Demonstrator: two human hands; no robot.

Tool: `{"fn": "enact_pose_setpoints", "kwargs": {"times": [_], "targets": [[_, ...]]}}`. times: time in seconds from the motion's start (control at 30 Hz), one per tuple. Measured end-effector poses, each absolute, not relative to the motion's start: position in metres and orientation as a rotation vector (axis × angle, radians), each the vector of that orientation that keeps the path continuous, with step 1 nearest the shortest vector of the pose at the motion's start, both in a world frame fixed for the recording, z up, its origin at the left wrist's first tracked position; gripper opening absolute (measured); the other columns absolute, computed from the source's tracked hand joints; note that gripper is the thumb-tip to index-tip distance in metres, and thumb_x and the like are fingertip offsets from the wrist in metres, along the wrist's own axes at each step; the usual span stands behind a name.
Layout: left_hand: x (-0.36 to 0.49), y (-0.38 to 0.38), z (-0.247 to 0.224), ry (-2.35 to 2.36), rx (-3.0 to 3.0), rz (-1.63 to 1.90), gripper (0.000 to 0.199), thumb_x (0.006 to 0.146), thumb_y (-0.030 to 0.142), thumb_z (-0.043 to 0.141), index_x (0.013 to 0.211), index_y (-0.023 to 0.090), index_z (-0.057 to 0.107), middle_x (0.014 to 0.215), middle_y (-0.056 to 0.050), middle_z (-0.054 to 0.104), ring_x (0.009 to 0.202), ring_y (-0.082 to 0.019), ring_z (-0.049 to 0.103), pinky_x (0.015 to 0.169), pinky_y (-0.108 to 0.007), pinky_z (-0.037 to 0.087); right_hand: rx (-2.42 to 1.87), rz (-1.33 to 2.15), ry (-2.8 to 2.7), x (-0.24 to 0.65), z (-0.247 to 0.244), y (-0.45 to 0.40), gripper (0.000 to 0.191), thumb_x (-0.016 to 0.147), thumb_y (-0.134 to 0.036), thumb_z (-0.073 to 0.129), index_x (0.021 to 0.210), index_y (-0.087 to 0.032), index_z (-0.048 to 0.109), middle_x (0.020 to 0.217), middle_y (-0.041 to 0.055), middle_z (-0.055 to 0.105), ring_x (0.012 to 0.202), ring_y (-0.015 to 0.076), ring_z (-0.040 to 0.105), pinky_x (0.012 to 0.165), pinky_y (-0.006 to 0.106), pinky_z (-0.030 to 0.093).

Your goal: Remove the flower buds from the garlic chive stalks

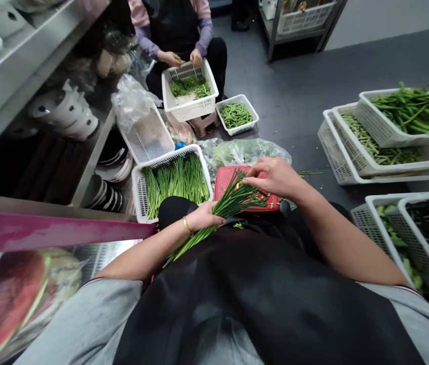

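Observation:
My left hand (pixel 205 217), with a gold bracelet at the wrist, is closed around a bunch of green chives (pixel 233 198). The thin stalks run from below my wrist up to the right, their dark tips fanning out. Over those tips, my right hand (pixel 271 175) is bent with thumb and forefinger together, pinching at the ends of the chives. Beneath the tips sits a red lid or box (pixel 224 180) with loose green scraps on it. Left of it, a white basket (pixel 210 175) holds many more chives lying side by side.
Facing me, a person (pixel 172 30) handles greens over a white basket (pixel 195 112). A small basket of green beans (pixel 254 114) sits on the floor (pixel 294 106). Stacked vegetable baskets (pixel 336 147) stand at right. Metal shelving (pixel 47 56) and cut watermelon (pixel 12 299) are at left.

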State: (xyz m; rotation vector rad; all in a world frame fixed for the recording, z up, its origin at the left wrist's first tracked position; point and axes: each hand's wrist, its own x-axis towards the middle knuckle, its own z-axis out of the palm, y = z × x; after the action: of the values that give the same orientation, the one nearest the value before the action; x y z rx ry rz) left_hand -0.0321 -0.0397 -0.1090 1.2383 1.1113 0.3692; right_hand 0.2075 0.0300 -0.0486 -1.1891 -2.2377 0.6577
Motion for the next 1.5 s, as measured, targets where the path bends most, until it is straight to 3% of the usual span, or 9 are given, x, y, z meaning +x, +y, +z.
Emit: {"fn": "enact_pose_setpoints", "kwargs": {"times": [0.23,0.4,0.57,0.73,0.87,1.0,1.2,1.4,1.5], "targets": [[-0.034,-0.041,-0.105,1.133,1.143,0.370,0.018,0.059,0.018,0.070,0.072,0.014,0.058,0.054,0.006,0.058,0.046,-0.009,0.051,0.048,-0.020,0.043,-1.072,0.758,-2.424,0.206,-0.058,0.037,0.019,0.077,-0.026,0.059,0.061,-0.018,0.053,0.066,0.0020,0.056,0.063,0.0124,0.049,0.063,0.028,0.038],[-0.030,-0.041,-0.106,1.113,1.150,0.309,0.018,0.059,0.022,0.070,0.063,0.014,0.054,0.050,0.004,0.056,0.042,-0.008,0.050,0.045,-0.021,0.043,-1.099,1.061,-1.767,0.172,-0.081,0.033,0.015,0.073,-0.029,0.058,0.064,-0.018,0.053,0.065,-0.0001,0.055,0.063,0.0122,0.051,0.064,0.029,0.042],[-0.032,-0.040,-0.101,1.093,1.107,0.301,0.024,0.058,0.026,0.075,0.064,0.013,0.055,0.051,0.003,0.056,0.042,-0.009,0.051,0.043,-0.021,0.044,-0.937,1.217,-1.037,0.173,-0.087,0.052,0.032,0.079,-0.050,0.058,0.068,-0.020,0.052,0.069,0.0012,0.059,0.067,0.0134,0.059,0.070,0.032,0.052],[-0.048,-0.035,-0.095,0.969,1.050,0.269,0.028,0.056,0.029,0.077,0.058,0.011,0.056,0.048,-0.001,0.057,0.041,-0.010,0.052,0.041,-0.021,0.042,-1.020,1.226,-1.530,0.239,-0.061,0.052,0.051,0.077,-0.067,0.058,0.065,-0.018,0.065,0.066,0.0052,0.066,0.067,0.0163,0.064,0.069,0.033,0.052],[-0.051,-0.031,-0.093,0.942,0.992,0.255,0.028,0.053,0.027,0.079,0.060,0.011,0.058,0.047,-0.001,0.058,0.040,-0.011,0.052,0.039,-0.021,0.042,-1.112,1.060,-1.809,0.237,-0.051,0.039,0.034,0.076,-0.050,0.065,0.078,-0.017,0.073,0.075,0.0044,0.071,0.070,0.0159,0.063,0.069,0.031,0.049],[-0.047,-0.030,-0.093,0.947,0.978,0.237,0.029,0.051,0.026,0.081,0.060,0.011,0.058,0.047,-0.001,0.059,0.039,-0.010,0.052,0.038,-0.020,0.042,-0.928,1.056,-2.007,0.207,-0.056,0.032,0.023,0.076,-0.032,0.066,0.089,-0.015,0.072,0.089,0.0065,0.072,0.083,0.0167,0.064,0.078,0.030,0.049],[-0.048,-0.031,-0.096,0.948,0.945,0.241,0.029,0.052,0.027,0.081,0.059,0.010,0.059,0.048,-0.002,0.060,0.039,-0.011,0.053,0.039,-0.021,0.043,-0.970,0.654,-2.251,0.208,-0.059,0.029,0.017,0.083,-0.031,0.062,0.079,-0.018,0.073,0.074,0.0055,0.066,0.070,0.0147,0.057,0.071,0.030,0.042],[-0.050,-0.028,-0.094,0.886,0.946,0.246,0.031,0.052,0.028,0.081,0.062,0.011,0.058,0.046,-0.001,0.059,0.037,-0.010,0.051,0.038,-0.020,0.041,-0.850,1.118,-2.180,0.219,-0.051,0.028,0.026,0.085,-0.037,0.057,0.084,-0.017,0.073,0.078,0.0043,0.069,0.070,0.0128,0.059,0.066,0.027,0.043],[-0.051,-0.028,-0.096,0.895,0.934,0.253,0.030,0.053,0.028,0.080,0.060,0.011,0.058,0.047,-0.002,0.059,0.038,-0.011,0.052,0.038,-0.021,0.042,-1.067,1.035,-2.147,0.210,-0.057,0.025,0.022,0.083,-0.028,0.053,0.080,-0.014,0.070,0.076,0.0055,0.067,0.066,0.0126,0.055,0.064,0.027,0.042]]}}
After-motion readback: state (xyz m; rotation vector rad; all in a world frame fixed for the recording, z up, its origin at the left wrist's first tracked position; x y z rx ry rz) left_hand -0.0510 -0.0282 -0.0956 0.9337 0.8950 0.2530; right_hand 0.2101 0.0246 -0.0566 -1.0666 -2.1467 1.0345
